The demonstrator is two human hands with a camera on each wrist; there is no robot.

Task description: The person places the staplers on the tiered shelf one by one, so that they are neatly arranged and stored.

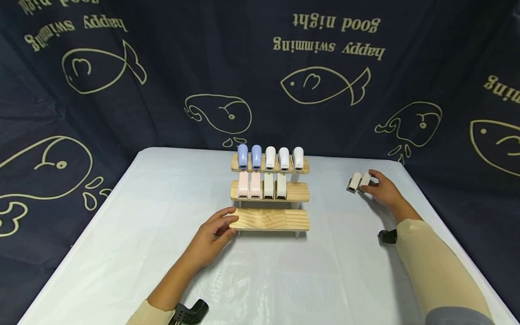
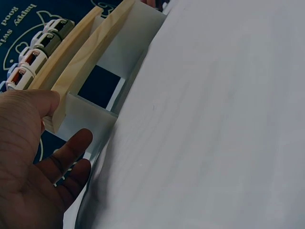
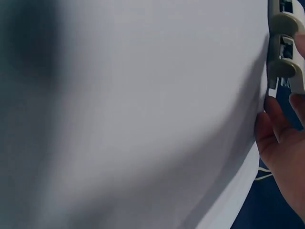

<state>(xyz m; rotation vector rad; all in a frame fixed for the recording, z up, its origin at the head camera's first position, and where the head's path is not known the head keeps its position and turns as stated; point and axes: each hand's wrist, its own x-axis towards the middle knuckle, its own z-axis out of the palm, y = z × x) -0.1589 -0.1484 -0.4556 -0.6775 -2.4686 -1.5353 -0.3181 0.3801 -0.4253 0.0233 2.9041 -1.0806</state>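
A three-tier wooden display stand (image 1: 268, 220) stands mid-table. My left hand (image 1: 213, 237) holds the left end of its lowest board; in the left wrist view the board's end (image 2: 59, 107) lies against a digit of that hand (image 2: 24, 152). Far to the right, my right hand (image 1: 383, 189) pinches an off-white mini stapler (image 1: 365, 180) between thumb and fingers. A matching stapler (image 1: 354, 182) lies right beside it on its left. Both show only partly at the right wrist view's edge, near the right hand (image 3: 286, 148).
On the top tier stand two blue staplers (image 1: 256, 156) and three white staplers (image 1: 283, 158). The middle tier bears two pink staplers (image 1: 243, 184) and two pale greenish staplers (image 1: 268, 185). A pale cloth covers the table (image 1: 142, 225); a dark printed curtain (image 1: 162, 67) hangs behind.
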